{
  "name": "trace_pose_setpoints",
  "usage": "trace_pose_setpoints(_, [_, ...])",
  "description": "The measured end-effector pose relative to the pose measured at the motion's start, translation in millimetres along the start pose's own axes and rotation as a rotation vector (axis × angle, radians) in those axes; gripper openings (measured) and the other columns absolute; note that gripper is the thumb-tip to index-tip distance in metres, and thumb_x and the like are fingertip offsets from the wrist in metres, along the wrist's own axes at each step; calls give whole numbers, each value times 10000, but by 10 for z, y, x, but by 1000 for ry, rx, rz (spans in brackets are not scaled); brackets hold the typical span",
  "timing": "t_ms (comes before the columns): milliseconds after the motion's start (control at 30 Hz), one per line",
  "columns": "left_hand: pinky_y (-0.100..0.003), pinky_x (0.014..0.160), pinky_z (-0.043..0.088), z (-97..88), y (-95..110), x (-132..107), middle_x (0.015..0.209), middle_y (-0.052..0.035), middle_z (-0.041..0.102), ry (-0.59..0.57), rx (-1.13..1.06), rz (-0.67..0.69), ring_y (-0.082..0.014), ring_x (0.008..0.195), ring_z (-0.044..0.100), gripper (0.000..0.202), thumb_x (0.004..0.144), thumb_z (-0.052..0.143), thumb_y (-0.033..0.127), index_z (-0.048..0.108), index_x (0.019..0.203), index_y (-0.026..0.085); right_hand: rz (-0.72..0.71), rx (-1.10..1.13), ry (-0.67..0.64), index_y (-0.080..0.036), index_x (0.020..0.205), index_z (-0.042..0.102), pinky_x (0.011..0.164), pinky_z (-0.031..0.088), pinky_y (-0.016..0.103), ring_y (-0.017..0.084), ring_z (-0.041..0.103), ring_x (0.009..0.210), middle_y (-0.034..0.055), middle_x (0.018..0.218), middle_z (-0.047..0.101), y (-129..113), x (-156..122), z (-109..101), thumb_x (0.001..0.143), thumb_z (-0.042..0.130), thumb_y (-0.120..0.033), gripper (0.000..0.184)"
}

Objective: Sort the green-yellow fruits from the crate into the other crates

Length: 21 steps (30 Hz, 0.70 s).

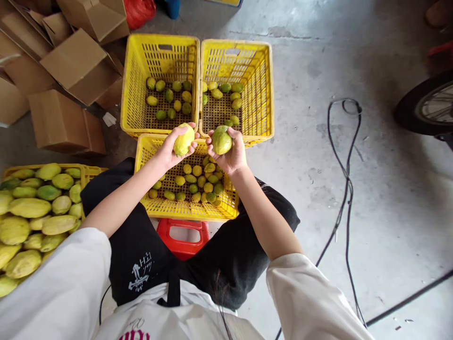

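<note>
My left hand [171,150] is closed around a mostly yellow lemon [184,140], its thumb lying along the near side. A greener lemon [222,140] rests in the curled fingers of my right hand [236,157]. Both hands are raised over the near yellow crate [191,213], level with each other and a little apart. Several yellow and green lemons [201,182] lie on that crate's floor, partly hidden by my hands. Beyond it stand two more crates: the far left crate [124,94] and the far right crate [272,94], each with several lemons at the bottom.
At my left, another crate [92,172] is heaped with large yellow-green lemons [30,208]. Cardboard boxes [76,66] pile up behind it. A red stool [183,245] sits between my knees. Black cable [348,184] loops across the floor at right, near a wheel [430,106].
</note>
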<state>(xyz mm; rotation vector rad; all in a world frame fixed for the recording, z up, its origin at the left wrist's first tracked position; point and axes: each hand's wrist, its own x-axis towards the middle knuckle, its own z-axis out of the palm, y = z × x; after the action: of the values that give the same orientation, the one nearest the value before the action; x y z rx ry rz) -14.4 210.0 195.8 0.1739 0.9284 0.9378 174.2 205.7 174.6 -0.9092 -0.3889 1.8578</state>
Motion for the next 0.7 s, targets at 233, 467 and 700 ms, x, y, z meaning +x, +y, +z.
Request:
trace_pose_setpoints(233, [-316, 798, 678, 12, 36, -13, 940, -71, 800, -16, -66, 35, -232, 904, 817, 393, 1009, 613, 504, 712, 1253, 211, -27, 89, -45, -283, 1136, 673, 1009, 665, 470, 265, 741, 1215, 45, 1106, 792, -33, -26, 14, 873, 706, -535, 366])
trace_pose_setpoints(467, [-394, 946, 679, 78, 67, -26, 1080, -94, 810, 57, -68, 84, -278, 1160, 793, 339, 1064, 537, 410, 708, 1250, 184, -18, 175, -43, -267, 1151, 671, 1010, 676, 551, 311, 716, 1297, 81, 1189, 797, -33, 4, 18, 873, 709, -528, 383])
trace_pose_setpoints(700, [-313, 963, 663, 27, 3, 3, 1027, -57, 809, 40, -90, 85, -195, 1007, 805, 274, 1015, 678, 352, 693, 1251, 212, -34, 77, 125, -301, 1028, 641, 894, 719, 437, 245, 761, 1062, 19, 982, 744, 1, 20, -29, 881, 746, -541, 301])
